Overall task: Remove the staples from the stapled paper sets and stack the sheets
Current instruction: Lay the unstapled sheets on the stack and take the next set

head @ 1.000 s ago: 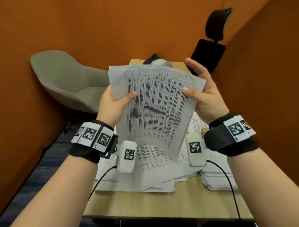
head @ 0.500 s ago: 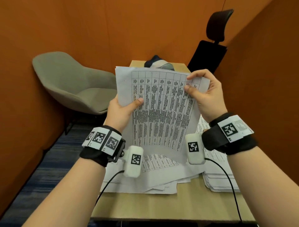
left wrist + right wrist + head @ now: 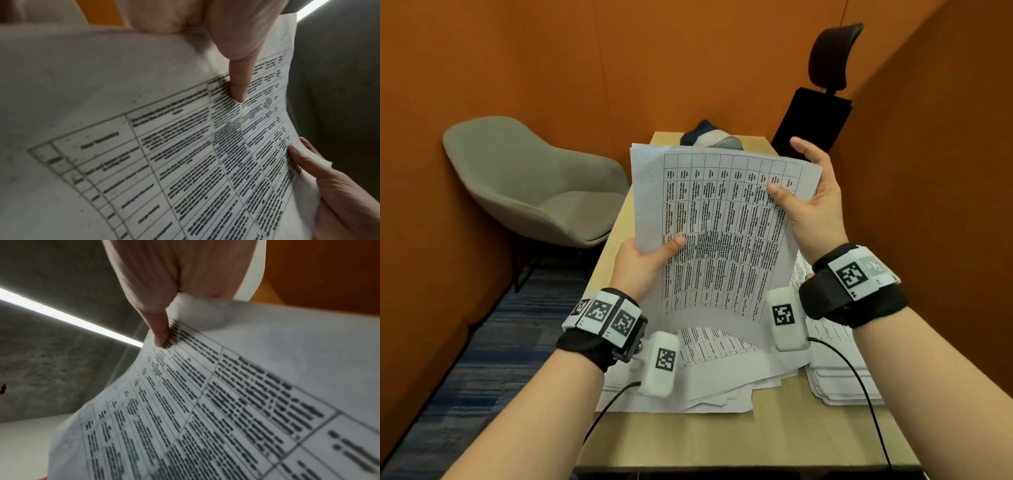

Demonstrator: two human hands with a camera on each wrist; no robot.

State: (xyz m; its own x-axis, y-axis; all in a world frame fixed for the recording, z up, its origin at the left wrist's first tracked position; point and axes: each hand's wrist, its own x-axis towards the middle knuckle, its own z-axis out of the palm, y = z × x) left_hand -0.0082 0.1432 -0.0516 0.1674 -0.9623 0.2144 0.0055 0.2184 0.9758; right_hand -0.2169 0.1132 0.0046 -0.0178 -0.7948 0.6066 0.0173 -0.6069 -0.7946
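I hold a set of printed table sheets [image 3: 722, 233] upright above the wooden table [image 3: 688, 442]. My left hand [image 3: 654, 253] grips its lower left edge, thumb [image 3: 236, 78] on the front and fingers behind. My right hand [image 3: 801, 195] grips the upper right edge, its thumb [image 3: 162, 331] pressed on the print and the fingers behind the sheets. The set's lower end curls forward onto a loose pile of sheets [image 3: 705, 380]. A neater stack of sheets [image 3: 835, 377] lies at the right. I cannot make out a staple.
A grey shell chair [image 3: 534, 192] stands left of the table. A black office chair [image 3: 822, 113] is at the far right. A dark bundle [image 3: 709, 137] lies at the table's far end. Orange walls close in on both sides. Wrist-camera cables trail over the front edge.
My right hand has gone from pinching the top right corner to gripping the right edge, thumb lower on the page. My left hand has slid down the left edge.
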